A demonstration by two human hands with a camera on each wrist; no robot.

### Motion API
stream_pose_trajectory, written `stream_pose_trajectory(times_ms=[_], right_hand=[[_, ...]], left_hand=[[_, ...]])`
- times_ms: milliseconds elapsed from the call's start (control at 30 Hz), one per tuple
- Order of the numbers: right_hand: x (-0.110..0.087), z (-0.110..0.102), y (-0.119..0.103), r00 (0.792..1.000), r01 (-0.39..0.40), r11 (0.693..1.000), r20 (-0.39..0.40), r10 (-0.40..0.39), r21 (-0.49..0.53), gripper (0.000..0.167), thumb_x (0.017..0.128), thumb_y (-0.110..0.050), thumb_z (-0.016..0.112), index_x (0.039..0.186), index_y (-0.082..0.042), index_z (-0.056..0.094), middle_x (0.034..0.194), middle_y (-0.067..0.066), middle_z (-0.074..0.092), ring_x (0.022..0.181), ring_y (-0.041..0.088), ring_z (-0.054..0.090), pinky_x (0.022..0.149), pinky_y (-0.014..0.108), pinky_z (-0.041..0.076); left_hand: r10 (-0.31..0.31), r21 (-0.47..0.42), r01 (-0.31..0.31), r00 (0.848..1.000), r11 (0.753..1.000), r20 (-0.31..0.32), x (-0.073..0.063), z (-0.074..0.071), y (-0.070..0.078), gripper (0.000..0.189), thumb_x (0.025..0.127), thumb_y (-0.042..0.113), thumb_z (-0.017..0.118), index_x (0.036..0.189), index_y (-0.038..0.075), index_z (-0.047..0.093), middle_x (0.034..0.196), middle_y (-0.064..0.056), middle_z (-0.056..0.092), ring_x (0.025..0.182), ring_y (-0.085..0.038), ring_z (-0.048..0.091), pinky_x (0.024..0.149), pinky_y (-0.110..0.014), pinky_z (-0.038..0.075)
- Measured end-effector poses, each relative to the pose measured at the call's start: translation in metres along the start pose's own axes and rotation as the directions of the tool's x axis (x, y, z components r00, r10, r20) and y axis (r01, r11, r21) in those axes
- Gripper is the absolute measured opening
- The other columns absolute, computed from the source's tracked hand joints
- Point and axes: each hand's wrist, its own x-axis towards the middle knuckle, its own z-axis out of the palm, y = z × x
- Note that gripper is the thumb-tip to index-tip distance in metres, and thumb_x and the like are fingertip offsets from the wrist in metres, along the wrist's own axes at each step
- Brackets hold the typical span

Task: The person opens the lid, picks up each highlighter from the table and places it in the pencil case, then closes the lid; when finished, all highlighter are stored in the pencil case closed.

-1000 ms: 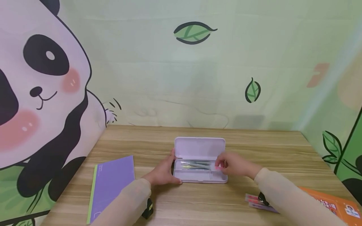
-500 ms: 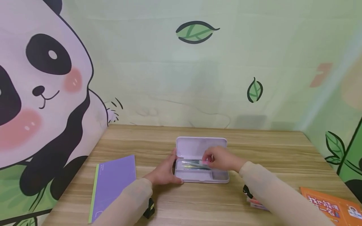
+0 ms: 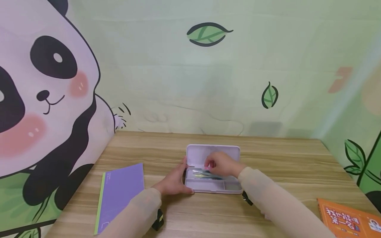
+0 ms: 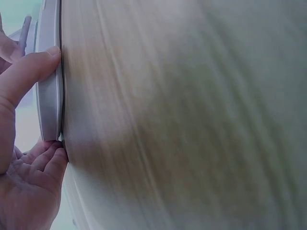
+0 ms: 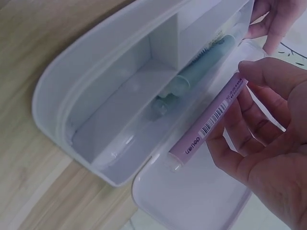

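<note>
A pale lilac pencil case [image 3: 208,187] lies on the table with its lid [image 3: 196,153] raised. Its left end is held by my left hand [image 3: 172,182], thumb at the front edge and fingers round the back corner. Several greenish pens [image 5: 208,60] lie in its long rear compartment. Over that compartment my right hand [image 3: 223,163] pinches a slim pink stick [image 5: 206,122] with a barcode and small print, tilted and apart from the pens. What kind of stick it is I cannot tell. The small front compartment [image 5: 129,79] shows a bare floor.
A purple notebook [image 3: 123,195] with a green spine lies on the left of the wooden table [image 3: 154,148]. An orange book [image 3: 342,215] is at the front right. My right sleeve [image 3: 276,198] mostly covers a pinkish item. A panda-print backdrop stands behind.
My right hand has moved left and slightly up along the pencil case with the pink stick. The left hand stays at the case's left end. The right sleeve now covers most of the pinkish item.
</note>
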Motion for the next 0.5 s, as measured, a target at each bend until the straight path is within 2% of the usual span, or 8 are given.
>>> stream_pose_trajectory(times_ms=[233, 367, 500], right_hand=[[0.002, 0.008, 0.005, 0.999, -0.025, 1.000, -0.042, 0.026, 0.017, 0.009, 0.080, -0.007, 0.074, 0.087, -0.002, 0.071, 0.072, 0.001, 0.059, 0.069, 0.010, 0.048, 0.067, 0.025, 0.043], [0.000, 0.002, 0.002, 0.997, -0.072, 0.997, -0.019, 0.073, 0.032, 0.013, 0.080, -0.006, 0.074, 0.092, -0.003, 0.072, 0.078, 0.004, 0.061, 0.073, 0.013, 0.050, 0.069, 0.027, 0.044], [-0.007, -0.007, 0.002, 0.998, -0.061, 0.998, -0.003, 0.061, 0.012, 0.017, 0.078, -0.001, 0.071, 0.095, -0.003, 0.072, 0.081, 0.007, 0.063, 0.074, 0.015, 0.052, 0.070, 0.026, 0.045]], left_hand=[[0.015, -0.006, -0.015, 1.000, 1.000, 0.003, 0.000, 0.003, 0.001, 0.133, 0.064, 0.027, 0.090, 0.155, 0.006, -0.004, 0.136, -0.011, 0.047, 0.122, -0.024, 0.045, 0.113, -0.045, 0.031], [0.002, -0.022, -0.002, 1.000, 1.000, 0.004, 0.000, 0.002, 0.000, 0.133, 0.064, 0.027, 0.091, 0.155, 0.008, -0.005, 0.137, -0.010, 0.046, 0.122, -0.023, 0.044, 0.114, -0.045, 0.030], [0.002, -0.035, -0.002, 1.000, 0.999, -0.001, 0.000, 0.001, 0.000, 0.134, 0.063, 0.024, 0.091, 0.155, 0.007, -0.005, 0.136, -0.011, 0.046, 0.122, -0.023, 0.044, 0.113, -0.045, 0.030]])
